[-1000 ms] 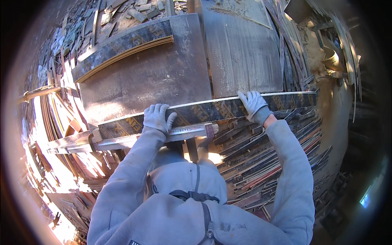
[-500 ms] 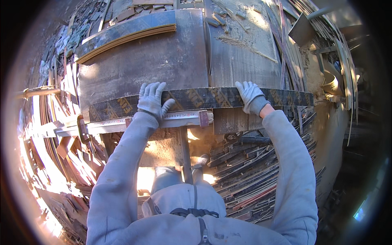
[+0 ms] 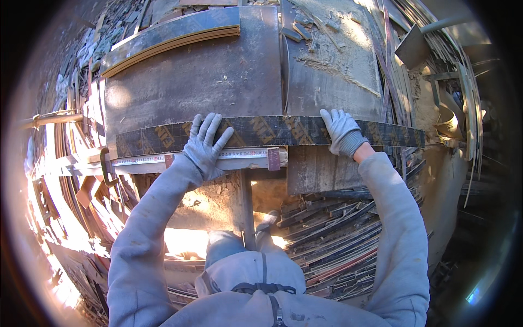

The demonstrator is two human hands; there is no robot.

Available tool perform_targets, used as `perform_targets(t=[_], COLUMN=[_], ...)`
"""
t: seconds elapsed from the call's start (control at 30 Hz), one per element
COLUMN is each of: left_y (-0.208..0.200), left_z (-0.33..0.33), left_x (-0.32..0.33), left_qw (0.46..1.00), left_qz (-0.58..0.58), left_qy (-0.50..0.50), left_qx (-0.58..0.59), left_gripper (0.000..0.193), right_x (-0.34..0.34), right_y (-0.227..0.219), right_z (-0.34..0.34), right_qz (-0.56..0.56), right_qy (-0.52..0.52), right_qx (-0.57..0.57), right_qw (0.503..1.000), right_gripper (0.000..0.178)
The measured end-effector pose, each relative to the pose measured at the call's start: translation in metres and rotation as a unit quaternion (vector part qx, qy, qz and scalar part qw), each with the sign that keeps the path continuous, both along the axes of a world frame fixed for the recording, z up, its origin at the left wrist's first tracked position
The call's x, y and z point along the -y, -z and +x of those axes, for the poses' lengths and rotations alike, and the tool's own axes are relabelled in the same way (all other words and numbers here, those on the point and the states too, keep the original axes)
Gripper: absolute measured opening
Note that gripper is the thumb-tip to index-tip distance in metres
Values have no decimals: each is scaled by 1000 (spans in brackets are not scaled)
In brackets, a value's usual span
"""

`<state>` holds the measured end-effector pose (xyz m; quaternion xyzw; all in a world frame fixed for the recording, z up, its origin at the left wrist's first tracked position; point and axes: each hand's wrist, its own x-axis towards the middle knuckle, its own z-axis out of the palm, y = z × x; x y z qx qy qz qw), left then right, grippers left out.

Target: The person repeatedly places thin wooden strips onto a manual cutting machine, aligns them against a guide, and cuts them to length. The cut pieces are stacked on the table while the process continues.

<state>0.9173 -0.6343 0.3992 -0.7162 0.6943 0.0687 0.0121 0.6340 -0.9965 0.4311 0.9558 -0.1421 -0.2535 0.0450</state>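
A long dark strip of film-faced plywood [image 3: 261, 132] with tan markings lies crosswise in front of me on a large dark panel [image 3: 196, 87]. My left hand [image 3: 206, 146], in a pale glove, rests on the strip's left half with fingers spread; its heel lies over a white measuring scale [image 3: 242, 154] on a rail along the near edge. Farther right, my gloved right hand [image 3: 342, 131] lies on the strip with fingers stretched across it; its thumb is hidden. A small purple-brown block [image 3: 274, 159] sits at the scale's right end.
A stack of plywood strips [image 3: 174, 42] lies at the panel's far left. A dark clamp [image 3: 107, 168] grips the rail's left part. Wood offcuts [image 3: 297, 30] and sawdust cover the far right panel. Piles of thin strips [image 3: 343, 245] lie below on the right.
My left hand has slid nearer to me, its heel now over the scale, and its fingers are more spread. The right hand stays on the strip. The view has shifted slightly.
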Motion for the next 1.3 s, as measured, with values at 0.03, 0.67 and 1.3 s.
perform_targets(t=[0.03,0.67,1.3], left_y=[0,12,22], left_z=[-1,2,3], left_x=[1,1,-2], left_qw=[1000,991,989], left_qz=[-21,-129,-146], left_qy=[-2,-13,-19], left_qx=[-12,-17,6], left_gripper=[128,134,131], right_x=[0,7,2], right_y=[1,17,19], right_z=[0,-6,-4], right_qz=[1,5,-20], right_qy=[-2,-11,1], right_qx=[1,71,77], right_qw=[1000,997,997], right_gripper=[103,99,102])
